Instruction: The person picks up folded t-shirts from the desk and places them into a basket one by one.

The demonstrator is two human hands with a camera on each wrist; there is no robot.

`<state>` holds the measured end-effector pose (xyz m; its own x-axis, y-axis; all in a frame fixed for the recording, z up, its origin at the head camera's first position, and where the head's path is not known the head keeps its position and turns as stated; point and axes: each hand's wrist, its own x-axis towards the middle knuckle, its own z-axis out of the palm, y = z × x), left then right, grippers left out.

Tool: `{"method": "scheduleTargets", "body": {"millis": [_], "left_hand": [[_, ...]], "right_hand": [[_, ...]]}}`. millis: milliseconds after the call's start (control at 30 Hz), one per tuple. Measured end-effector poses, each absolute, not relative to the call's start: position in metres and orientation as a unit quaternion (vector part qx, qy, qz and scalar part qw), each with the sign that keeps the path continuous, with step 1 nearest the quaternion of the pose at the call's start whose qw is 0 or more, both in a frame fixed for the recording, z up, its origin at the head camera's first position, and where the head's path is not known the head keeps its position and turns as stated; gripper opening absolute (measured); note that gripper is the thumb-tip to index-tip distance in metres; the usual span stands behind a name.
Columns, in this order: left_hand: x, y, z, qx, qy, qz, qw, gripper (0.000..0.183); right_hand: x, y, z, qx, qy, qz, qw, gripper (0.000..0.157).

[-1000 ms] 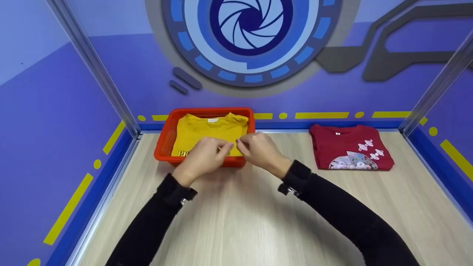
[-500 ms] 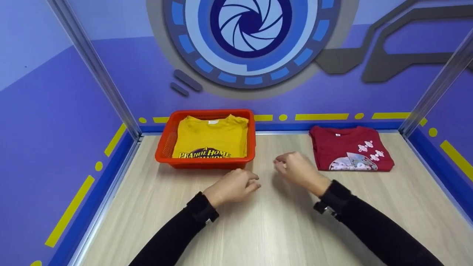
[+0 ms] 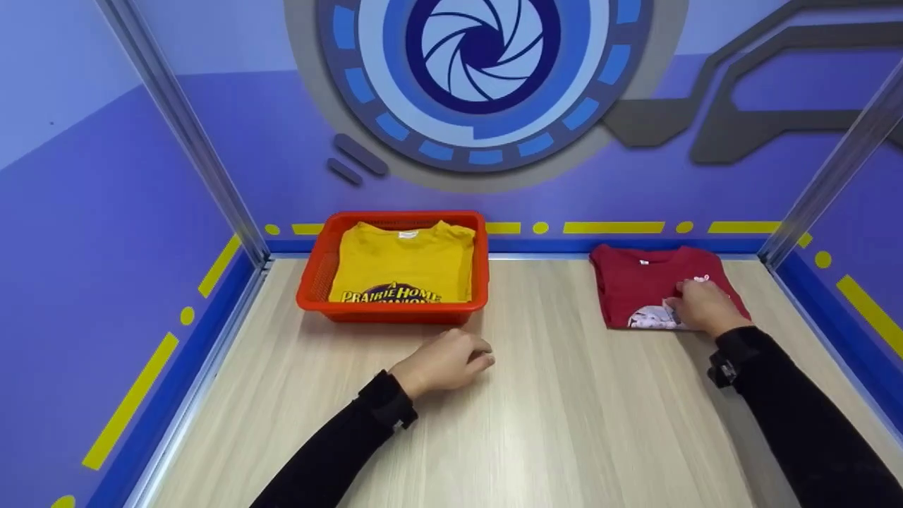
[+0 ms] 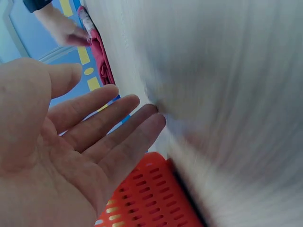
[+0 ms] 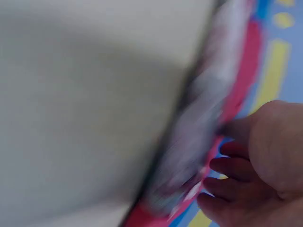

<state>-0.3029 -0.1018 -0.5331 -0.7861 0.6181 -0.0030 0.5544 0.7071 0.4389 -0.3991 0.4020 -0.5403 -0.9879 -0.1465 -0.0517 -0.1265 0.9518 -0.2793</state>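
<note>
A folded yellow T-shirt (image 3: 405, 261) with dark lettering lies in a red plastic basket (image 3: 395, 313) at the back left. In front of the basket is my left hand (image 3: 444, 361), apart from it; the left wrist view shows the fingers (image 4: 102, 116) loosely extended with nothing in them. To the right lies a folded dark red shirt (image 3: 635, 282) with a pale printed picture. My right hand (image 3: 705, 308) is over its front right part, covering some of the print. The right wrist view is blurred; its fingers (image 5: 227, 187) look loosely bent beside the shirt, and contact is unclear.
The wood-look tabletop (image 3: 536, 395) is bounded by a blue patterned back wall (image 3: 423, 190) and side walls. Metal corner posts (image 3: 204, 155) rise at the back left and back right. Black straps (image 3: 384, 398) sit round both wrists.
Both hands have left the basket and the yellow T-shirt. The left came down in front of the basket, then stayed there. The right has swung far right, over the dark red shirt.
</note>
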Motion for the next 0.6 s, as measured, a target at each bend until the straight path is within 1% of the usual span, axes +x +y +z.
{"method": "scheduleTargets", "body": {"millis": [67,133,233,300,433,600], "left_hand": [[-0.303,-0.1,-0.534,0.325,0.918,0.212,0.08,0.028],[-0.303,-0.098,-0.534,0.331,0.916,0.214,0.079,0.028],[-0.305,-0.095,-0.534,0.341,0.911,0.217,0.076,0.028],[-0.305,-0.091,-0.534,0.345,0.909,0.22,0.076,0.028],[-0.305,-0.073,-0.53,0.344,0.908,0.224,0.081,0.034],[-0.314,-0.03,-0.523,0.34,0.914,0.197,0.099,0.046]], "right_hand": [[-0.4,0.408,-0.54,-0.066,0.987,-0.129,0.074,0.037],[-0.401,0.406,-0.54,-0.07,0.985,-0.131,0.086,0.037],[-0.401,0.392,-0.539,-0.083,0.984,-0.132,0.084,0.031],[-0.401,0.376,-0.539,-0.097,0.984,-0.131,0.074,0.03],[-0.404,0.339,-0.537,-0.125,0.983,-0.12,0.061,0.037],[-0.409,0.293,-0.532,-0.129,0.984,-0.107,0.052,0.043]]}}
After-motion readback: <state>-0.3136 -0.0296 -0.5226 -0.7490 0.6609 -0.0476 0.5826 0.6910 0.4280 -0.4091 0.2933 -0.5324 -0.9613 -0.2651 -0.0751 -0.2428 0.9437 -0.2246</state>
